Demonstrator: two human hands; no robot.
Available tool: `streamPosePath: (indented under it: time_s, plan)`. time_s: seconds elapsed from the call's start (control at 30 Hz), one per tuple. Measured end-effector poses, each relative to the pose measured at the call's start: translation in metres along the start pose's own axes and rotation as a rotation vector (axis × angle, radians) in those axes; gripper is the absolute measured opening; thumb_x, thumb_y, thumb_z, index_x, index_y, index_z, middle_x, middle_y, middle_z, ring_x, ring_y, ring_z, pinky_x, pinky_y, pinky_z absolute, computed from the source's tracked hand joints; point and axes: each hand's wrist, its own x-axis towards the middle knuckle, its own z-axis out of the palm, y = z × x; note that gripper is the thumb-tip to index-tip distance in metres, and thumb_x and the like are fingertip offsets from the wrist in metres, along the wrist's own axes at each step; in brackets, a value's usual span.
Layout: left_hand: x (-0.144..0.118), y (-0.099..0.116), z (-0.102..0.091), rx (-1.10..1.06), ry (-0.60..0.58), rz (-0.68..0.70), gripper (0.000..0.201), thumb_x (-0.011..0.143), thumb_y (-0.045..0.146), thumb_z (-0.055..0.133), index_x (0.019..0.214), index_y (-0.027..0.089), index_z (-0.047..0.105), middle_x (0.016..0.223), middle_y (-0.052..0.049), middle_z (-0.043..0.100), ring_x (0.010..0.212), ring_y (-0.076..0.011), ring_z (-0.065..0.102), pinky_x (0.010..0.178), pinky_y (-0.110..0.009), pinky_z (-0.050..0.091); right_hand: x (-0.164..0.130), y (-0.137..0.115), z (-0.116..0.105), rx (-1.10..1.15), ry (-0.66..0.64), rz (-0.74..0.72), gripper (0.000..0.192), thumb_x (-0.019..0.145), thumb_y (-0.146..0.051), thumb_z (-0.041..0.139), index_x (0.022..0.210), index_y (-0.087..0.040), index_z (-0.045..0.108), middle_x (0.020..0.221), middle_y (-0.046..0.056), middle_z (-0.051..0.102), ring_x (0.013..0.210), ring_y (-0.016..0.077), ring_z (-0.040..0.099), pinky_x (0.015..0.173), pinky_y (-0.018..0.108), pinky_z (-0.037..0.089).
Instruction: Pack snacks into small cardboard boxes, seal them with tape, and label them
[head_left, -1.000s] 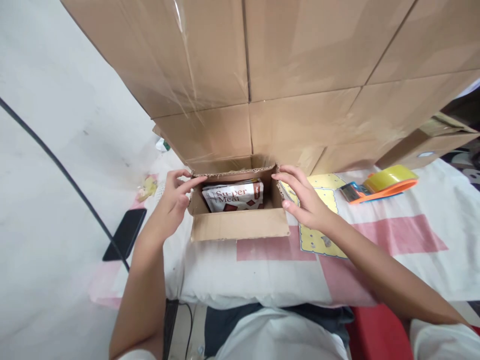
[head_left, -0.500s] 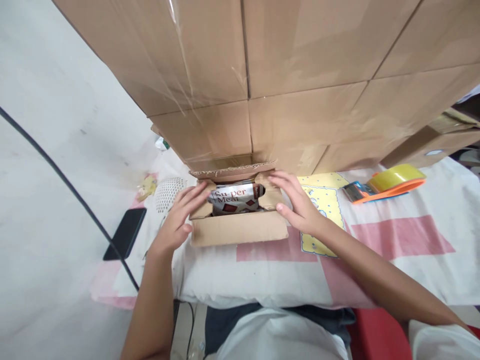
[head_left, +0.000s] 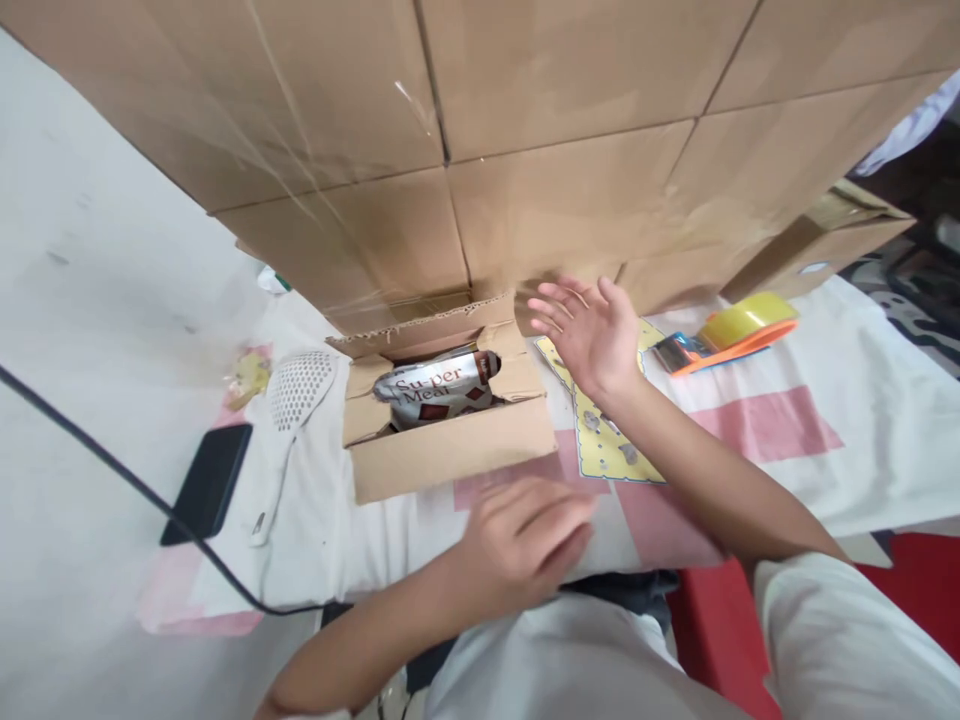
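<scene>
A small open cardboard box [head_left: 450,450] stands on the cloth with its flaps folded outward. Inside it lies a silver and brown pouch [head_left: 442,388] with "Su-per Meal" printed on it. My right hand [head_left: 589,335] is held up to the right of the box, palm showing, fingers apart and nothing in it. In front of the box, close to my body, my left hand [head_left: 525,540] hovers with its fingers curled in and nothing visible in them. Neither hand touches the box.
Large taped cartons [head_left: 555,200] form a wall behind. On the right are a tape dispenser [head_left: 727,335], a yellow patterned sheet [head_left: 611,440] and another box [head_left: 817,245]. A phone [head_left: 206,485], a white perforated skimmer [head_left: 300,390] and a black cable [head_left: 127,480] are on the left.
Both hands have let go of the box's side flaps. My left hand has swung right and toward my body, its fingers curling; my right hand has lifted and turned palm up. The view has shifted.
</scene>
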Motion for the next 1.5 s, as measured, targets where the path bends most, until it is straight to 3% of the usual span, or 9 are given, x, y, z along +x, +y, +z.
streamPosePath:
  time_s: [0.1,0.2,0.43,0.63,0.9,1.13,1.3,1.4,1.5]
  plan:
    - [0.019,-0.012,0.062,-0.592,-0.016,-0.694,0.049,0.09,0.036,0.073,0.132,0.024,0.052,0.113,-0.009,0.074,0.078,-0.0156,0.074,0.062,-0.026,0.059,0.0,0.004,-0.008,0.021,0.077,0.023,0.04,0.084,-0.063,0.065,0.095,-0.024,0.063,0.102,0.004,0.07,0.095,0.0214,0.068,0.078,0.033,0.055]
    - [0.039,-0.034,0.092,-0.959,0.054,-0.932,0.062,0.084,0.049,0.076,0.133,0.025,0.047,0.126,-0.01,0.066,0.082,-0.0163,0.075,0.052,-0.02,0.054,-0.001,0.01,-0.015,0.03,0.128,0.038,0.04,0.084,-0.062,0.066,0.093,-0.024,0.061,0.096,0.003,0.069,0.088,0.0195,0.067,0.074,0.032,0.054]
    - [0.055,-0.058,0.097,-0.878,0.115,-0.868,0.04,0.081,0.052,0.077,0.094,0.017,0.063,0.079,-0.004,0.067,0.068,-0.0155,0.068,0.052,-0.022,0.049,0.012,0.021,-0.026,-0.059,0.118,-0.031,0.047,0.083,-0.071,0.061,0.095,-0.025,0.059,0.095,0.002,0.067,0.083,0.0184,0.065,0.072,0.031,0.052]
    - [0.06,-0.065,0.095,-0.225,0.061,-0.439,0.007,0.09,0.021,0.068,0.093,0.019,0.074,0.094,-0.007,0.069,0.08,-0.0167,0.066,0.077,-0.033,0.056,0.022,0.006,-0.027,-0.389,-0.098,-0.168,0.054,0.087,-0.076,0.055,0.11,-0.028,0.059,0.121,0.005,0.07,0.11,0.0226,0.066,0.092,0.037,0.054]
    - [0.057,-0.063,0.095,-0.128,-0.031,-0.317,0.021,0.1,0.02,0.05,0.105,0.02,0.07,0.102,-0.01,0.076,0.096,-0.0205,0.073,0.087,-0.033,0.056,0.01,-0.004,-0.018,-0.503,-0.42,-0.157,0.048,0.096,-0.066,0.056,0.121,-0.027,0.066,0.127,0.005,0.072,0.125,0.0244,0.063,0.111,0.045,0.048]
    - [0.008,0.003,-0.007,0.299,0.032,0.168,0.021,0.092,0.018,0.065,0.113,0.024,0.065,0.095,-0.004,0.078,0.079,-0.0171,0.072,0.067,-0.031,0.054,-0.003,-0.011,-0.01,-0.765,-0.451,-0.358,0.035,0.097,-0.057,0.061,0.112,-0.026,0.07,0.12,0.006,0.069,0.118,0.0253,0.063,0.106,0.047,0.051]
    - [-0.01,-0.013,-0.117,0.705,0.508,-0.201,0.057,0.089,0.033,0.072,0.143,0.029,0.055,0.145,-0.012,0.059,0.135,-0.0335,0.056,0.097,-0.049,0.055,-0.009,-0.011,-0.005,-0.894,-0.501,-0.445,0.055,0.096,-0.06,0.06,0.143,-0.032,0.054,0.146,0.009,0.054,0.127,0.0286,0.056,0.104,0.049,0.052]
    - [-0.012,-0.04,-0.146,0.656,0.291,-0.42,0.093,0.09,0.069,0.061,0.163,0.024,0.025,0.168,-0.016,0.03,0.153,-0.0444,0.032,0.116,-0.061,0.041,-0.009,-0.012,-0.004,-0.919,-0.6,-0.443,0.059,0.099,-0.056,0.057,0.152,-0.034,0.045,0.13,0.006,0.065,0.122,0.0278,0.059,0.107,0.052,0.05]
    - [-0.017,-0.046,-0.144,0.655,-0.127,-0.376,0.093,0.088,0.08,0.052,0.161,0.027,0.029,0.164,-0.017,0.041,0.15,-0.0448,0.038,0.122,-0.067,0.028,-0.008,-0.015,-0.005,-1.016,-0.714,-0.519,0.039,0.1,-0.049,0.058,0.135,-0.031,0.062,0.104,0.004,0.072,0.111,0.0281,0.059,0.103,0.051,0.05]
